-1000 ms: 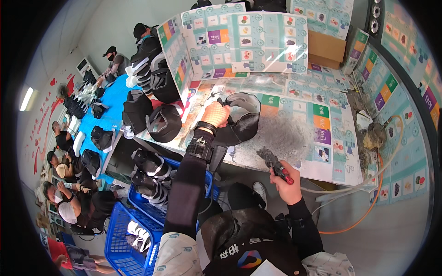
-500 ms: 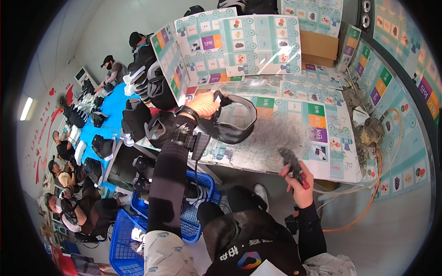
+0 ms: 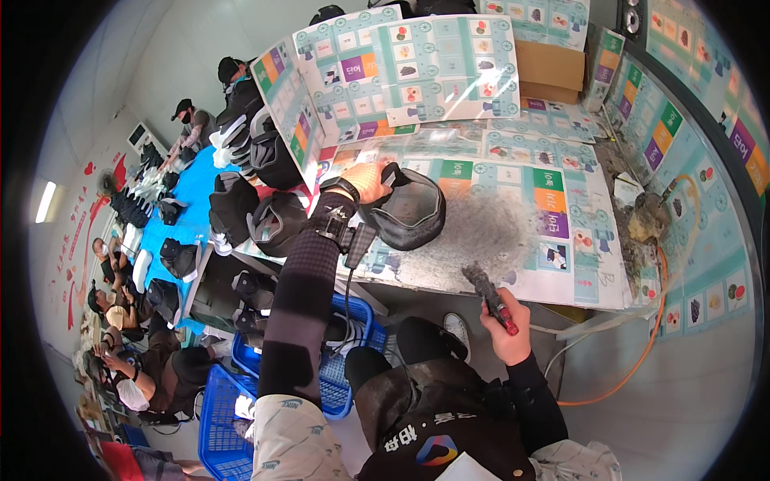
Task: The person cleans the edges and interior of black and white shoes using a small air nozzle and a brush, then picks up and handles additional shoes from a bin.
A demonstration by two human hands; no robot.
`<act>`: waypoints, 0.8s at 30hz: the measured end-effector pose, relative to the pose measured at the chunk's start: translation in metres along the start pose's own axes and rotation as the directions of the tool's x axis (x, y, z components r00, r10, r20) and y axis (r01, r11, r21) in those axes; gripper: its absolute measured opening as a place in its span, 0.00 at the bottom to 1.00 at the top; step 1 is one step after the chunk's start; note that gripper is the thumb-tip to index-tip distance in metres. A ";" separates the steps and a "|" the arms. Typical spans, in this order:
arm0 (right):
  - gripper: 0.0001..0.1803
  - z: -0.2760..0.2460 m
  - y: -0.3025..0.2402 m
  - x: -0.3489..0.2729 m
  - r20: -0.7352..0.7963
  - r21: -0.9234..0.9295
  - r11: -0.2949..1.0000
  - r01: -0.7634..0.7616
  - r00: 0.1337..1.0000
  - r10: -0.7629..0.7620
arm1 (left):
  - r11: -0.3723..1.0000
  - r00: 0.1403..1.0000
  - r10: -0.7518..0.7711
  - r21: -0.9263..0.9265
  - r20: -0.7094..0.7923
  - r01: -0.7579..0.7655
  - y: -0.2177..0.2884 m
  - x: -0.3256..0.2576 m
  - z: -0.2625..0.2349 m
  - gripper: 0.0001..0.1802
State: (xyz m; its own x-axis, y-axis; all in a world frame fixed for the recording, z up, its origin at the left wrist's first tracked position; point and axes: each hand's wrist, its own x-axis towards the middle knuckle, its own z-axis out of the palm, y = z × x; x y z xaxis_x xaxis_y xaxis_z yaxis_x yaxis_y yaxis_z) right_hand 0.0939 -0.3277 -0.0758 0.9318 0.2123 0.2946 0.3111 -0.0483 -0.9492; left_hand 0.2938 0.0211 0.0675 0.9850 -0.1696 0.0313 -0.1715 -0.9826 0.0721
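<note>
My left hand (image 3: 366,181) is closed on the rim of a black shoe upper (image 3: 415,233), holding it by its left edge with the opening facing up over the table. My right hand (image 3: 509,330) grips a small spray gun (image 3: 491,297) caked in dark residue, with a red end near my fingers. Its dark tip points toward the table's front edge, below and right of the upper and apart from it. More black shoe uppers (image 3: 277,223) stand beside my left wrist.
Printed boards (image 3: 449,68) stand upright behind the table (image 3: 589,276), which has a grey smudge of residue. An orange hose (image 3: 642,357) curves at the right. Blue baskets (image 3: 228,437) with shoes sit below left. Several people work along a blue-covered table (image 3: 188,188).
The upper has tipped so its opening shows more, and my left hand has shifted slightly right. My right hand has moved a little left and down with the spray gun.
</note>
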 end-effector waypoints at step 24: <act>0.11 -0.012 -0.045 0.000 0.301 -0.166 0.967 0.192 0.944 -0.136 | 0.978 0.974 0.168 0.096 0.154 -0.184 0.003 0.004 -0.019 0.22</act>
State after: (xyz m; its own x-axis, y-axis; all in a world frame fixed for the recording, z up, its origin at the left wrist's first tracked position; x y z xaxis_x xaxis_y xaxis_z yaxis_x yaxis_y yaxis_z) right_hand 0.0825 -0.3375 -0.0321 0.7809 0.5007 0.3734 0.5108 -0.1680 -0.8431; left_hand 0.2968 0.0194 0.0866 0.9331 -0.3420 -0.1107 -0.3472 -0.9373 -0.0305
